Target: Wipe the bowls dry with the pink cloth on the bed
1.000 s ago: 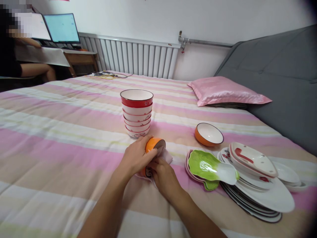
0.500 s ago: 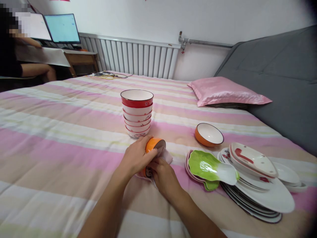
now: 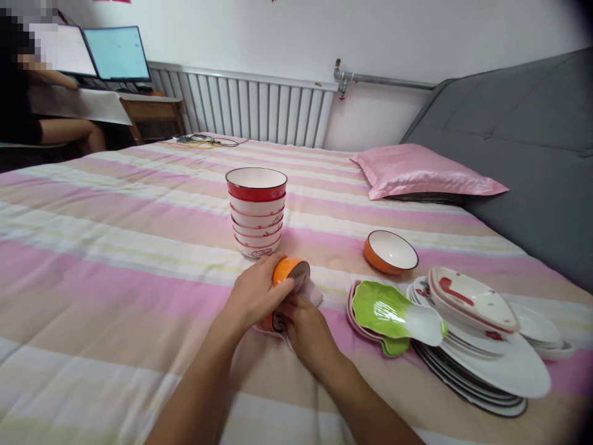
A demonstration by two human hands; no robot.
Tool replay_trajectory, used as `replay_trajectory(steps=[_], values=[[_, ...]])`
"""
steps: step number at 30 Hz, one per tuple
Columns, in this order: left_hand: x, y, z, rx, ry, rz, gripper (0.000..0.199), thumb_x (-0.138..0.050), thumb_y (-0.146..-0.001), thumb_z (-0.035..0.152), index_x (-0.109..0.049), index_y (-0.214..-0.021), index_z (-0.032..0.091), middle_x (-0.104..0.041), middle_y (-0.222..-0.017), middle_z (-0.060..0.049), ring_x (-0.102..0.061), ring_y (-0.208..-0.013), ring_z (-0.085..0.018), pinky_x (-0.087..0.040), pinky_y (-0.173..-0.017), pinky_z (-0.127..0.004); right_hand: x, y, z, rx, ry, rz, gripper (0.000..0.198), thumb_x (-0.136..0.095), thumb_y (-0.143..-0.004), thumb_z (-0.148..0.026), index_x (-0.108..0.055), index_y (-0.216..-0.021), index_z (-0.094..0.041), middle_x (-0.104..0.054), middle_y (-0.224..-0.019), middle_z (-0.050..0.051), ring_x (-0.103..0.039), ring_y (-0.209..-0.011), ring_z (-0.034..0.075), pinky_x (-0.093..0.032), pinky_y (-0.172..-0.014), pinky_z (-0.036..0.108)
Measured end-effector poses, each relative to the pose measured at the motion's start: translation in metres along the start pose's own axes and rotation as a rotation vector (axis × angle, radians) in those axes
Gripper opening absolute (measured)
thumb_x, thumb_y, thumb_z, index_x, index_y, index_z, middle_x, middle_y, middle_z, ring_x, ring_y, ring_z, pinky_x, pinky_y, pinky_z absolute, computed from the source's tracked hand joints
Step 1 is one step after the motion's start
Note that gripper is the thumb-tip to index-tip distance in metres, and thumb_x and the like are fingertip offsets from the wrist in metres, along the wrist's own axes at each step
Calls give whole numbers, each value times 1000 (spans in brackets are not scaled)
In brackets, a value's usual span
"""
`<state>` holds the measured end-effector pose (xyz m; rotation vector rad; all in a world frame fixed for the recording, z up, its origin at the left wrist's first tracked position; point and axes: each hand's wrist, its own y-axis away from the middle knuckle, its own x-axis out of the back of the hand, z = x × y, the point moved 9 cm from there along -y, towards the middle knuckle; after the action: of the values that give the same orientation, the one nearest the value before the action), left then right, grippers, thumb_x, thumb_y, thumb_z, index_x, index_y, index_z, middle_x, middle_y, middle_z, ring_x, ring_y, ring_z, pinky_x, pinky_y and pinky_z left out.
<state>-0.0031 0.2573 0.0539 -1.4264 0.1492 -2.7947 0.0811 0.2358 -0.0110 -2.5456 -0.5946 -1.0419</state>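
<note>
Orange bowl (image 3: pixel 284 271) tilted on its side, low-centre on the bed, right b/w the two hands! L hand (image 3: pixel 259 290) is wrapped over its outer wall, thumb near the rim, gripping it. R hand (image 3: pixel 308 330) is up at the bowl's mouth w/ a pale pink cloth (image 3: pixel 313 293) bunched about it; fingertips hidden, so can't tell how tight that grip is. Just behind the L hand: a tall bowl stack (image 3: pixel 257 216), upright & nested, red bowl w/ white inside on top, paler red-rimmed ones below. Out right, a second orange bowl (image 3: pixel 389 253), upright, white inside. Nearer, a green leaf-shaped dish (image 3: pixel 384 309) lies over pink dishes (image 3: pixel 354 315), its white end reaching the plate pile (image 3: pixel 504 364). Atop that pile, an oblong dish (image 3: pixel 477 300) w/ red mark; small white dishes (image 3: pixel 540 327) just beyond, far R. Everything so far sits on the striped bed (image 3: pixel 115 309). Further back: pink pillow (image 3: pixel 426 170) by the grey headboard (image 3: pixel 514 123), tangled cables (image 3: pixel 206 141) nr the far edge, radiator (image 3: pixel 250 105) along the wall. Far L, person in dark clothes (image 3: pixel 16 105) seated at a surface (image 3: pixel 99 106) w/ 2 monitors (image 3: pixel 115 52).
</note>
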Motion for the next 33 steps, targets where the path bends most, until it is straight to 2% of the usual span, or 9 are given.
replay_trajectory(steps=[23,26,30,33], values=[[0,0,0,-4,2,17,48,-47,-78,34,-52,-124,23,-60,-118,-7,-59,-101,-28,-44,-88,-38,-2,0,-2,12,21,-10,36,-45,-80,-5,-70,-102,-21,-65,-103,8,-56,-101,21,-46,-86,30],[0,0,-1,10,6,7,50,-47,-78,35,-51,-126,22,-59,-121,-8,-58,-104,-29,-43,-91,-38,0,2,-3,46,14,30,38,-45,-80,-6,-66,-107,-22,-64,-103,8,-55,-101,20,-46,-85,31],[0,1,-1,10,5,4,49,-47,-79,34,-51,-127,22,-58,-123,-8,-56,-106,-29,-41,-93,-39,10,5,-6,126,20,161,39,-46,-79,-6,-60,-114,-19,-60,-107,9,-52,-101,21,-46,-85,33],[1,1,-1,-5,9,10,48,-47,-79,34,-51,-125,23,-59,-122,-7,-56,-107,-28,-41,-93,-38,16,5,-10,172,38,229,38,-48,-78,-6,-59,-113,-17,-57,-114,11,-48,-107,23,-43,-91,37]])
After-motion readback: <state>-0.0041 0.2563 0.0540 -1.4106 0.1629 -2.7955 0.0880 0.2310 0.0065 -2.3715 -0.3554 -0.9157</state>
